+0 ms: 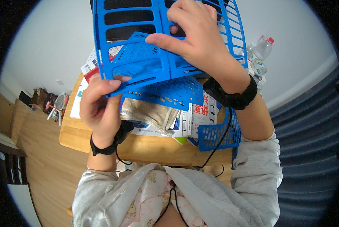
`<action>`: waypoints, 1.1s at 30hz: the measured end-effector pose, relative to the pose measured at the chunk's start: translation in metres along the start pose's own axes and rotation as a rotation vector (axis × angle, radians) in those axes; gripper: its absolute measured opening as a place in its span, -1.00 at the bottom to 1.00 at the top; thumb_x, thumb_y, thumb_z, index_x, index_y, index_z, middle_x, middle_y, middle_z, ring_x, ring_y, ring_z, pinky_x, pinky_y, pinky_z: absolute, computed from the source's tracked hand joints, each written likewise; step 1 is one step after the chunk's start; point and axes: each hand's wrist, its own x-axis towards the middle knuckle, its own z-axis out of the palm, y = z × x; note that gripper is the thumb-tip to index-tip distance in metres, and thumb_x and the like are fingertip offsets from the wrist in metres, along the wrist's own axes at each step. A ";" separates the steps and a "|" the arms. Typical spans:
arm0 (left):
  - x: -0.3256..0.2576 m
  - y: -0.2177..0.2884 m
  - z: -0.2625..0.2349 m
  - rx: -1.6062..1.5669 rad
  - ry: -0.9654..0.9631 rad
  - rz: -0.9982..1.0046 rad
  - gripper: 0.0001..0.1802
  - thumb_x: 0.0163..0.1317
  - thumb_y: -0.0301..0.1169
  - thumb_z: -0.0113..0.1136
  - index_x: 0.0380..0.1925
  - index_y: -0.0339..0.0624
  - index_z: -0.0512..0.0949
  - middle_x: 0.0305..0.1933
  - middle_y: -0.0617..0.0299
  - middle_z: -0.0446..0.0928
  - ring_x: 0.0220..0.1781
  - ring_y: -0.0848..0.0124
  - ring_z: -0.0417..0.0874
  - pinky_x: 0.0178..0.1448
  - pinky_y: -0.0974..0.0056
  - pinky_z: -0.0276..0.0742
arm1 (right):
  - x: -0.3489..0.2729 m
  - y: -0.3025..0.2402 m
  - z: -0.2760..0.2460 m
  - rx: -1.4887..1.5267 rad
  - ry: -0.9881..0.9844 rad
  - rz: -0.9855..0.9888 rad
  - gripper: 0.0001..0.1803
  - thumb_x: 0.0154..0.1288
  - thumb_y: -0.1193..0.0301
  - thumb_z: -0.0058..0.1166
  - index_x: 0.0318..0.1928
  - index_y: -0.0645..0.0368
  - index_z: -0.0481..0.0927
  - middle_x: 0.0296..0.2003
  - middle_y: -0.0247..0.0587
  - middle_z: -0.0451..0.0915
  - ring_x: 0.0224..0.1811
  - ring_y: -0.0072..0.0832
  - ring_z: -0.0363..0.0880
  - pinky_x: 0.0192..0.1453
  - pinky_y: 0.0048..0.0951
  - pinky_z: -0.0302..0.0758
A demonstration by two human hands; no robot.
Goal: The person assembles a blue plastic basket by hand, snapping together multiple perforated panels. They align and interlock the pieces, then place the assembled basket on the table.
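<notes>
Both hands hold a large blue plastic slatted panel (164, 55) raised over the table. My left hand (101, 104) pinches its lower left corner between thumb and fingers. My right hand (199, 38) grips the upper middle, with fingers hooked through the slots and the thumb lying along a bar. Behind and below the panel is a blue perforated piece (158, 94); whether it is joined to the panel I cannot tell. Another blue perforated piece (218, 136) stands at the table's front right, below my right wrist. Black straps with cords circle both wrists.
Books (201, 113) and papers cover much of the wooden table (97, 138). A beige cloth pouch with a rope trim (148, 113) lies on them. Clear plastic bottles (264, 47) stand at the far right. A dark curtain (302, 151) hangs to the right.
</notes>
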 end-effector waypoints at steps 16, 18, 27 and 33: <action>-0.002 -0.003 0.002 0.057 0.028 0.021 -0.81 0.10 -0.68 0.06 -0.27 -0.27 0.38 -0.28 0.02 0.50 -0.25 0.30 0.57 -0.19 0.37 0.45 | 0.005 0.005 0.003 -0.002 0.010 -0.026 -0.40 0.13 -0.20 -0.12 -0.53 0.16 0.36 -0.48 -0.26 0.22 -0.41 -0.49 0.08 -0.23 -0.36 0.00; -0.002 -0.004 0.002 0.054 0.030 0.027 -0.80 0.11 -0.67 0.06 -0.26 -0.26 0.37 -0.28 0.03 0.49 -0.24 0.29 0.57 -0.18 0.36 0.45 | 0.005 0.005 0.004 -0.004 0.020 -0.023 -0.40 0.13 -0.20 -0.12 -0.53 0.16 0.36 -0.48 -0.26 0.22 -0.40 -0.49 0.08 -0.24 -0.36 0.00; -0.004 -0.005 0.003 0.030 0.020 -0.020 -0.78 0.12 -0.65 0.06 -0.22 -0.28 0.36 -0.21 0.05 0.45 -0.19 0.30 0.55 -0.08 0.33 0.44 | 0.004 0.007 0.007 -0.031 0.018 0.008 -0.39 0.13 -0.21 -0.14 -0.53 0.15 0.35 -0.49 -0.26 0.21 -0.42 -0.49 0.06 -0.26 -0.37 0.01; -0.005 -0.004 0.003 0.073 0.038 -0.080 -0.71 0.12 -0.65 0.06 -0.13 -0.30 0.33 -0.10 0.02 0.41 -0.08 0.32 0.50 0.00 0.32 0.41 | 0.004 0.011 0.007 -0.044 0.076 0.012 -0.38 0.14 -0.22 -0.16 -0.54 0.14 0.34 -0.49 -0.24 0.21 -0.42 -0.48 0.08 -0.27 -0.39 0.02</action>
